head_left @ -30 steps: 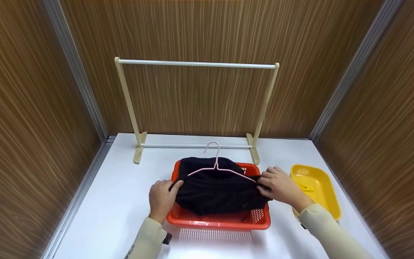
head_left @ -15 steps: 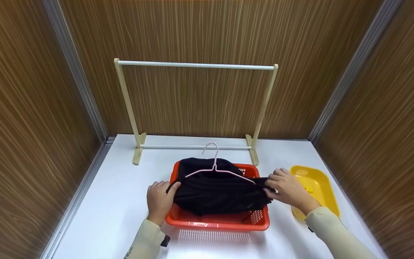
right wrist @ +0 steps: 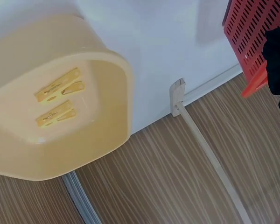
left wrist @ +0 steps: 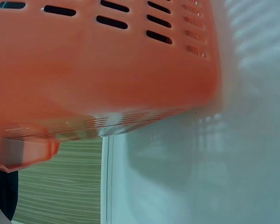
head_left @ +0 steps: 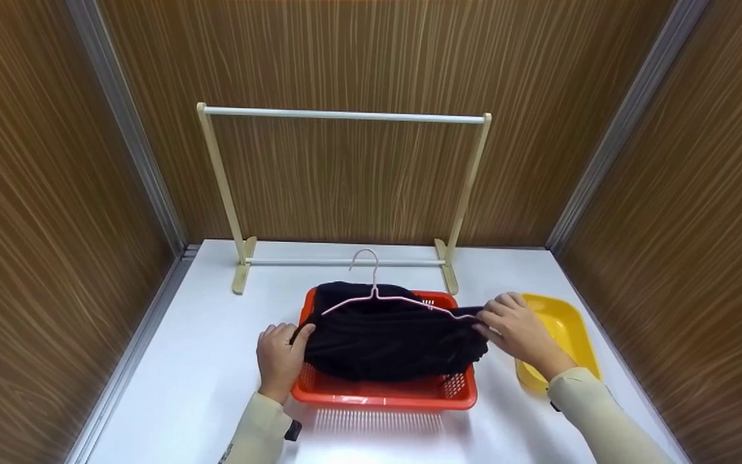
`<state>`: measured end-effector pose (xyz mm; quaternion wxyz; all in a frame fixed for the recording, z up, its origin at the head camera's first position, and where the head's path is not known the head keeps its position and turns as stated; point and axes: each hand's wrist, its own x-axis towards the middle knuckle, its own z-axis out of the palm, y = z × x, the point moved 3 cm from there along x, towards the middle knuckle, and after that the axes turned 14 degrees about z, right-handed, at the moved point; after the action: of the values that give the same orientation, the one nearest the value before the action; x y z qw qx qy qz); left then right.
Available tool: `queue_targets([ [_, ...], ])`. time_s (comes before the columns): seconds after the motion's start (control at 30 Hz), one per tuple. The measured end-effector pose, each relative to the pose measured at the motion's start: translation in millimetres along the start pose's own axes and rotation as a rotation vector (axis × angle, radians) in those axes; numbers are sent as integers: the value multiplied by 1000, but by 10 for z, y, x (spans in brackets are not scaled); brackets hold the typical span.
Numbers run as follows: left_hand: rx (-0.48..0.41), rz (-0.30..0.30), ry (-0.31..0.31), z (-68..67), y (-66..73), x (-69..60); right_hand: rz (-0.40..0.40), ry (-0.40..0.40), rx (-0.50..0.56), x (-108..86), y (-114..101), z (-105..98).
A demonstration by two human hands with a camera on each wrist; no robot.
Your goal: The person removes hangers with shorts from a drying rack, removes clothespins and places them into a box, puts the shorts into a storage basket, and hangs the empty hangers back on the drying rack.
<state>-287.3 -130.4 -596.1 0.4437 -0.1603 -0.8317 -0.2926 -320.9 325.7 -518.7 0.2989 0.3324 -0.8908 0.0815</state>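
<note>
Since the earlier frame, has tipped the hook of the pink hanger (head_left: 375, 294) slightly leftward and brought its right arm's end up to the right hand (head_left: 516, 326), rather than leaving it short of the fingers.

Pinching the right edge of the black garment (head_left: 377, 351) with that hand, fingers bunched on a stretched fold; cannot tell whether also pinching the hanger's tip. Gripping the garment's left edge with the left hand (head_left: 281, 357), thumb over the cloth, just beside the red basket (head_left: 384, 404). Draped, in the garment's case, over the top of the basket on the white counter (head_left: 197, 361), with the hanger across its upper part. Cannot tell how far under the dark cloth at the left end.

Likely to spring the hanger's right end free by tugging that fold too hard, given thin wire and loose fabric. Could also draw out the left end by pulling rightward, with no visible grip on the hook. Might drag the basket by snagging cloth on its perforated wall. Could bump the yellow tray (head_left: 574, 338) and jostle its pegs (right wrist: 58, 85) by swinging the right forearm outward.
</note>
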Motion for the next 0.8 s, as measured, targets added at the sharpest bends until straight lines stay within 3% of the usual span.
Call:
queue_targets([
  [0.2,-19,-15,19,19,-11,-7,68,-27,20,-58,62,-14],
  [0.47,-19,-17,31,16,-28,-23,84,16,85,-148,57,43],
  [0.8,-9,-27,-17,20,-45,-19,183,30,134,-247,-18,217],
])
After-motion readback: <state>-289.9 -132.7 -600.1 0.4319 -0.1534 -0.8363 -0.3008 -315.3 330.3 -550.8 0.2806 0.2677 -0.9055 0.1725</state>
